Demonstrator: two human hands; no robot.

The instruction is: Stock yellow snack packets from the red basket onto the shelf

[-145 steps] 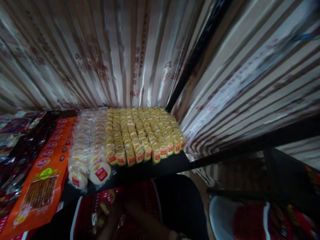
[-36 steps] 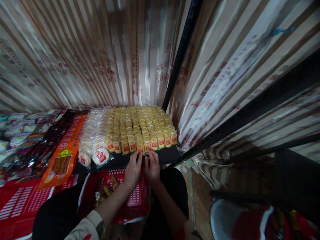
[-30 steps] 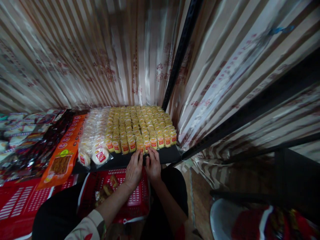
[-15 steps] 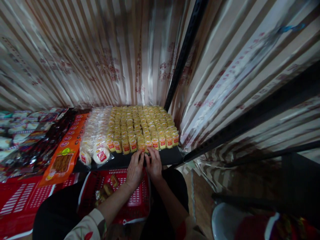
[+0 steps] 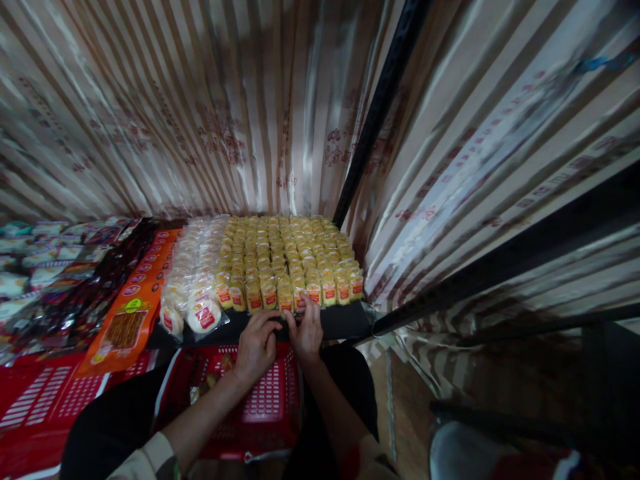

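Rows of small yellow cakes in clear wrappers with red labels point(image 5: 270, 293) stand packed together on a black shelf point(image 5: 345, 319). My right hand point(image 5: 306, 337) is at the front row, its fingertips touching the wrapped cakes and its thumb apart from them. Just left of it, my left hand point(image 5: 256, 347) is at the shelf's front edge with its fingers curled. Its fingertips point toward the right thumb; whether anything is between them is too small to see. Round white wrapped cakes point(image 5: 204, 313) stand left of the yellow ones.
Below the hands, a red basket point(image 5: 270, 407) between my knees contains a few wrapped pieces point(image 5: 203, 387). An orange snack bag point(image 5: 125, 320) and dark packets point(image 5: 95, 287) lie to the left. A black metal post point(image 5: 373, 127) and striped curtain point(image 5: 270, 100) stand behind.
My left hand has drawn back left from the front row and its fingers have curled. My right hand stays at the cakes, its thumb and fingers more apart. The view has shifted slightly.
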